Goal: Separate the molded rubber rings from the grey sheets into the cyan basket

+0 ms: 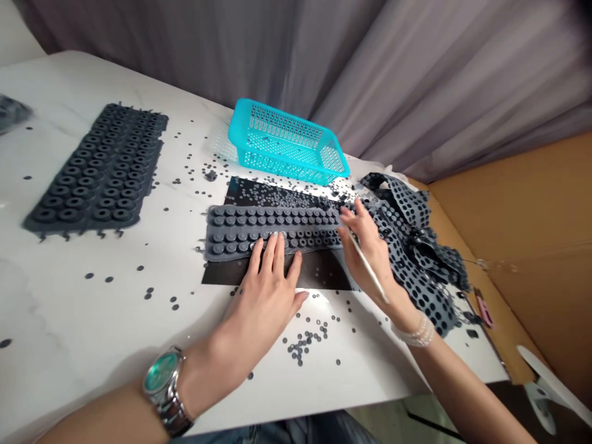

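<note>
Head view: the strip (pixel 231 237), studded and grey, lies flat on a black sheet (pixel 222 275). Left hand (pixel 268 285): fingers extended and slightly spread, tips resting on the strip's near half, grasping nothing. Right hand (pixel 365 246): at the strip's right end, fingers curled about a white stick (pixel 369 265). Beyond the strip, a basket (pixel 287 165); left of it, a mat (pixel 83 179); right, perforated sheeting (pixel 419 274); around it, discs (pixel 338 362).
</note>
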`<state>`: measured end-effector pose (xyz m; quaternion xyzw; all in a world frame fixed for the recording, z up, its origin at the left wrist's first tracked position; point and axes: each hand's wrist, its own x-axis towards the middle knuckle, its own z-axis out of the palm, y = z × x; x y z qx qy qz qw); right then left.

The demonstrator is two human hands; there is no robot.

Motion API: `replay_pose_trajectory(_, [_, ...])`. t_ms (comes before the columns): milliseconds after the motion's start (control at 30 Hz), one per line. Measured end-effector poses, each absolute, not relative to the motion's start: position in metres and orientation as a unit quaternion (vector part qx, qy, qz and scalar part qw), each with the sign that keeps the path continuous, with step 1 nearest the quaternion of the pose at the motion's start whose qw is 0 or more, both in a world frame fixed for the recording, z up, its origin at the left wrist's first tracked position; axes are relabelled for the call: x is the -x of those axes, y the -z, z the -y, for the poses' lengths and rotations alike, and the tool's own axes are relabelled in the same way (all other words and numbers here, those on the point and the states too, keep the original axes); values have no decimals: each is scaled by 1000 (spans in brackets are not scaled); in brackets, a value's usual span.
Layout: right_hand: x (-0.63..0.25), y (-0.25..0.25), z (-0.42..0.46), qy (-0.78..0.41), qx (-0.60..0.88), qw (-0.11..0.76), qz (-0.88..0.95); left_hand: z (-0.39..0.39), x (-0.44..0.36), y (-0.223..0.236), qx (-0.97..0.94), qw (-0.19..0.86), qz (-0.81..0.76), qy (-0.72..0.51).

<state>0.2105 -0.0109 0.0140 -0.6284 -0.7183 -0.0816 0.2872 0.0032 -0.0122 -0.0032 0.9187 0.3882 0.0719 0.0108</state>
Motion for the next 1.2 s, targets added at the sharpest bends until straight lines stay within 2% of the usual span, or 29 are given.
replay_pose_trajectory(133, [-192,-7,19,61,534,227,813,13,-2,4,-915,17,-393,-89])
replay_pose_trajectory(267, [-179,-3,13,65,455,214,862,13,-2,4,-916,23,-388,-96])
replay_pose_trajectory(767, [-174,-4,6,35,450,148,880,12,-3,2,-918,24,-386,-92])
replay_pose_trajectory(867, [-174,-6,4,25,463,169,870,12,-3,2,-919,17,-384,-81])
replay_pose_trajectory(1033, [-195,-13,-2,61,551,276,785,13,-2,4,-921,6,-382,-83])
replay_pose_trajectory(1200, [-200,-11,8,56,570,261,777,14,0,5,-919,3,-383,-98])
